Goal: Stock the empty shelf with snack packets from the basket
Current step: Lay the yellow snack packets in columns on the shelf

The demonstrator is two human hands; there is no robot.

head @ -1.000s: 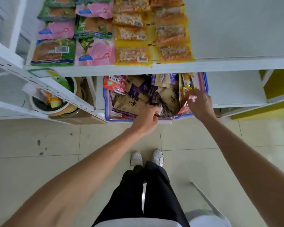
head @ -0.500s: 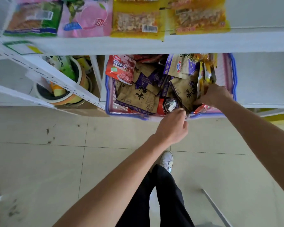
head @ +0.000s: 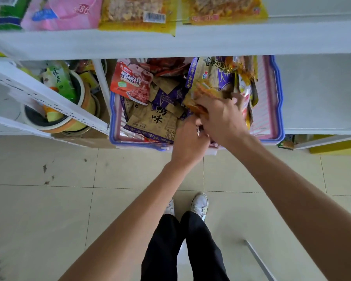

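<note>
A blue-rimmed basket sits on the low shelf, full of snack packets: a red one at the back left, a brown-and-purple one in front. My right hand reaches into the basket's middle and grips a brown-and-purple packet that tilts up from the pile. My left hand is at the basket's front rim, touching the right hand, fingers curled round a small shiny packet that is mostly hidden. The shelf above carries yellow packets and a pink packet.
Bare white shelf surface lies right of the basket. Left of it, behind a slanted white bracket, stand round tubs with a green pouch. My shoes stand on the tiled floor; a metal bar lies at the lower right.
My right hand moved from the basket's right side to its middle and took hold of a brown-and-purple packet. My left hand shifted right along the front rim. The camera came closer.
</note>
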